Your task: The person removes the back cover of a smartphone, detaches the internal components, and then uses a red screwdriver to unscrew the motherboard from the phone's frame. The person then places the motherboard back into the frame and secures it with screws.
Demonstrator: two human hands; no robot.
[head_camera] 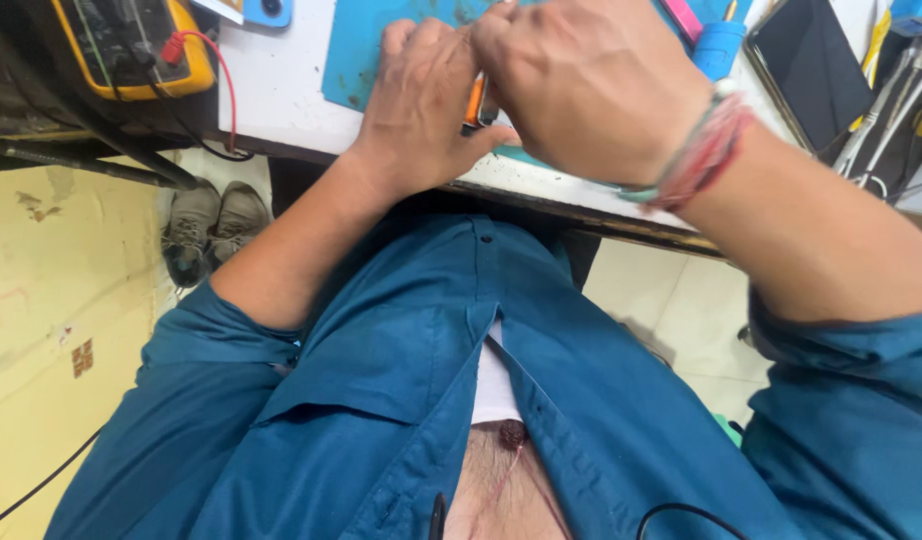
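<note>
at the workbench's (281,95) near edge, both the left hand (421,105) and right hand (591,85) pinch an upright orange-handled tool (473,100) between closed fingers, over the teal mat (366,45).

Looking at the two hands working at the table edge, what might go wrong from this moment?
1. Both hands, left hand and right hand, grip a small orange tool right at the edge of the white table; if it slips, it would likely fall onto the lap or floor.
2. The right hand hides the work spot on the blue mat, so a slip may go unnoticed.
3. The dark phone lies close to the right forearm and could be nudged.
</note>
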